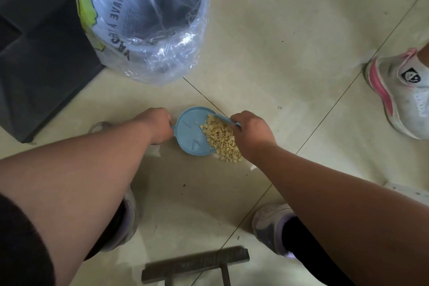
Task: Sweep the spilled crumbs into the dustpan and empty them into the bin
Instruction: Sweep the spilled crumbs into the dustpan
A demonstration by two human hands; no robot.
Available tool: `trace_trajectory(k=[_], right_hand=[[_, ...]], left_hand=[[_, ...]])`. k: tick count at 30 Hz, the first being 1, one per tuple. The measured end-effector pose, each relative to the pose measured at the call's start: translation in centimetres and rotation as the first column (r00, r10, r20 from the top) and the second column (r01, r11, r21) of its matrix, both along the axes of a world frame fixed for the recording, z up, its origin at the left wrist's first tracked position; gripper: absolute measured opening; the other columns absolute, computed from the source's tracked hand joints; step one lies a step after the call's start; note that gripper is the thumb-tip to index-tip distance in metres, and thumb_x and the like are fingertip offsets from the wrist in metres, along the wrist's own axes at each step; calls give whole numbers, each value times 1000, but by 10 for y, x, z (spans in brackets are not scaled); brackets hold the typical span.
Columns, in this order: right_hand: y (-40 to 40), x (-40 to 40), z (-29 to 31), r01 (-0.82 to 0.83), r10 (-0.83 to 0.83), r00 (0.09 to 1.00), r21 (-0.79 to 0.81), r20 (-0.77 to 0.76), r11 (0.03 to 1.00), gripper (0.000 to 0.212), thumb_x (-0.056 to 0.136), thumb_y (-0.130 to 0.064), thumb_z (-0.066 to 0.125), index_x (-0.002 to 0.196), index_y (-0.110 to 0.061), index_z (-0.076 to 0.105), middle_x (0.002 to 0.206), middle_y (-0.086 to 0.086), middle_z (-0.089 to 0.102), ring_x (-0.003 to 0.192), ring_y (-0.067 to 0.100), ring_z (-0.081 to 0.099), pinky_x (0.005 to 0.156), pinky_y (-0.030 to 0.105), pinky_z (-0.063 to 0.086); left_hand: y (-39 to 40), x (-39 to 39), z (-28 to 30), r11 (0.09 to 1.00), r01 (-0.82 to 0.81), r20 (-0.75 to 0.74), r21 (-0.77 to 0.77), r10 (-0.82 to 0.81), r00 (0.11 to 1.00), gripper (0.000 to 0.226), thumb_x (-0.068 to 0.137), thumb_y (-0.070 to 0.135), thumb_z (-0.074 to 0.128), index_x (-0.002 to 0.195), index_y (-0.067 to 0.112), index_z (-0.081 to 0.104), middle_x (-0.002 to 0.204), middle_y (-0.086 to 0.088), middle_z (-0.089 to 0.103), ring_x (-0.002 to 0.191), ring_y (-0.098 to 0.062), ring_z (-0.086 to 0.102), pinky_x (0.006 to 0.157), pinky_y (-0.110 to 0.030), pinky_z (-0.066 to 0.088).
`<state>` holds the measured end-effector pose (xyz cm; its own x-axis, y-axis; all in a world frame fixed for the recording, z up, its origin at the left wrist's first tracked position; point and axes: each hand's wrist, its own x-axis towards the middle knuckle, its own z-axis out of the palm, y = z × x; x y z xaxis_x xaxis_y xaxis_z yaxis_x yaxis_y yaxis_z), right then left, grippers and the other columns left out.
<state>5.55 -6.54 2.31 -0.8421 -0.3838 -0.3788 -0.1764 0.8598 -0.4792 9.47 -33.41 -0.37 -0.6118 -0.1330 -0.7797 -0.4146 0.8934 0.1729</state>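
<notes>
Head-worn view, aimed steeply down at a tiled floor (290, 42).

The scene is seen from above and behind both forearms, which reach in from the lower corners. The hands are framed close, near the centre; the bin (141, 18) is caught toward the upper left edge. Only this single view is given.

The pale tiled floor (290, 42) carries a blue dustpan (190, 134), tan crumbs (228, 153) spilling past its lip, a plastic-lined bin (144, 18), a dark box (41, 53) and sneakers (404, 93).
</notes>
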Motion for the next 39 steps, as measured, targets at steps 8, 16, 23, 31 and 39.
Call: trace_trajectory(k=[8, 16, 23, 31, 39], right_hand=[[-31, 10, 2, -147, 145, 989, -106, -28, 983, 14, 95, -8, 58, 85, -8, 67, 86, 7, 60, 81, 28, 54, 67, 40, 47], [26, -16, 23, 114, -114, 992, 3, -56, 993, 18, 102, -16, 54, 95, -17, 70, 91, -1, 60, 73, 18, 58, 57, 27, 46], [74, -7, 18, 300, -297, 954, 128, -43, 945, 17, 97, -12, 54, 102, -12, 70, 100, 6, 63, 85, 25, 56, 69, 33, 45], [39, 18, 4, 239, -241, 971, 97, 0, 966, 12, 96, -18, 52, 91, -14, 62, 88, 4, 58, 79, 25, 54, 62, 34, 41], [1, 23, -3, 133, -133, 991, 34, 7, 991, 14, 98, -20, 54, 96, -12, 65, 93, 4, 60, 82, 26, 56, 67, 36, 47]], left_hand=[[0, 0, 2, 1000, -11, -14, 4, 11, 1000, 22, 89, 30, 64, 71, 17, 64, 79, -5, 65, 78, -30, 62, 63, -30, 45], [-12, -1, 10, 1000, 29, -6, 4, -29, 1000, 22, 87, 30, 60, 93, 18, 78, 91, -5, 73, 87, -29, 68, 81, -38, 61], [-19, 2, 10, 997, 64, 2, -37, -64, 998, 17, 88, 25, 61, 84, 17, 76, 84, -5, 71, 82, -27, 67, 76, -36, 61], [-13, 3, 2, 996, 82, 16, -41, -81, 997, 17, 81, 25, 60, 80, 18, 75, 80, -3, 71, 79, -27, 69, 71, -36, 61], [-3, 8, 7, 1000, 16, 20, -23, -16, 1000, 18, 89, 21, 61, 72, 15, 62, 78, -5, 64, 73, -27, 59, 58, -28, 41]])
